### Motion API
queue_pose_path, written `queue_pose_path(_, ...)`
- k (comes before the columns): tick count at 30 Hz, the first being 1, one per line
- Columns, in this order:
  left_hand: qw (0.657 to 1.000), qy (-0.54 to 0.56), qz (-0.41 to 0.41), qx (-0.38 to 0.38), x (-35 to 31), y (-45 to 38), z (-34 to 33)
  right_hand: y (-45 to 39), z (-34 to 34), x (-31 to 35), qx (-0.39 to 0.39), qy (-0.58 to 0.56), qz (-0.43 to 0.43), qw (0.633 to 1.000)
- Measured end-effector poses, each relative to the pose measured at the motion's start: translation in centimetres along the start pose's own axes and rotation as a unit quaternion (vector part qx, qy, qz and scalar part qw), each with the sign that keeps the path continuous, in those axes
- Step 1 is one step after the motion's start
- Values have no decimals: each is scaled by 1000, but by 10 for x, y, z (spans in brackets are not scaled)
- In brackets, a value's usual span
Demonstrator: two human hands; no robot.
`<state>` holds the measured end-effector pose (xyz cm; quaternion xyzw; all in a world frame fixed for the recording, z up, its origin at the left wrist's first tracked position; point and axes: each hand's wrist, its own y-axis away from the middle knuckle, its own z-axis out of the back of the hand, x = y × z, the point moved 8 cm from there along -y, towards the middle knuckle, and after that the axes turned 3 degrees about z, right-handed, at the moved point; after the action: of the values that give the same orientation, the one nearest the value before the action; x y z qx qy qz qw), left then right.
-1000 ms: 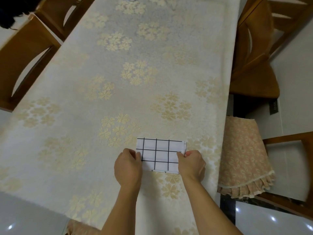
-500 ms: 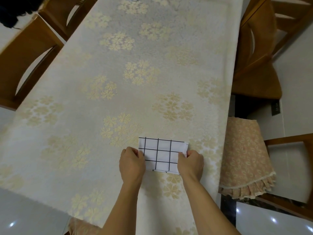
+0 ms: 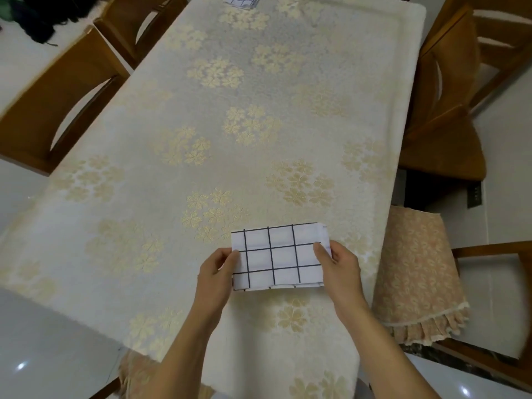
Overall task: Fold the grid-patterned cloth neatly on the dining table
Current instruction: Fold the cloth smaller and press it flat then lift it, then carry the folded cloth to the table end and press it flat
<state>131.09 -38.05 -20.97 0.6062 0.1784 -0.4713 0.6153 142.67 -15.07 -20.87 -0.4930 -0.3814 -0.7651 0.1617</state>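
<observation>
The grid-patterned cloth [image 3: 280, 256], white with black lines, is folded into a small rectangle near the front of the dining table [image 3: 201, 139], which wears a cream tablecloth with gold flowers. My left hand [image 3: 217, 273] pinches the cloth's left edge, thumb on top. My right hand [image 3: 338, 267] grips its right edge the same way. Layered edges show at the cloth's right side and bottom.
Another grid-patterned cloth [image 3: 241, 0] peeks in at the table's far end. Wooden chairs stand on the left [image 3: 49, 110] and right [image 3: 452, 105]. A chair with a pink floral cover [image 3: 414, 272] sits close at my right. Dark items [image 3: 37, 15] lie on the floor, top left.
Both hands have shifted from pressing on the cloth's near corners to gripping its left and right edges. The cloth looks slightly raised and more squared up.
</observation>
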Motion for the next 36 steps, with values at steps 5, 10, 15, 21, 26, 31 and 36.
queue_pose_path(5,991,-73,-104,-40,-30,30,3,22,8,43,-8,73,123,990)
queue_pose_path(10,990,-42,-114,-68,-35,51,5,39,17,59,-10,110,178,978)
queue_pose_path(15,983,-63,-146,-95,-46,78,-2,46,35,61,-8,114,211,971)
queue_pose_path(21,974,-52,-148,-165,-41,117,-6,52,47,68,47,114,224,967)
queue_pose_path(26,958,-38,-146,-242,-25,158,-8,60,48,80,112,132,255,951)
queue_pose_path(31,934,-9,-128,-333,-3,214,-3,83,33,87,207,155,297,919)
queue_pose_path(36,891,8,-105,-441,30,282,14,126,2,80,313,163,329,876)
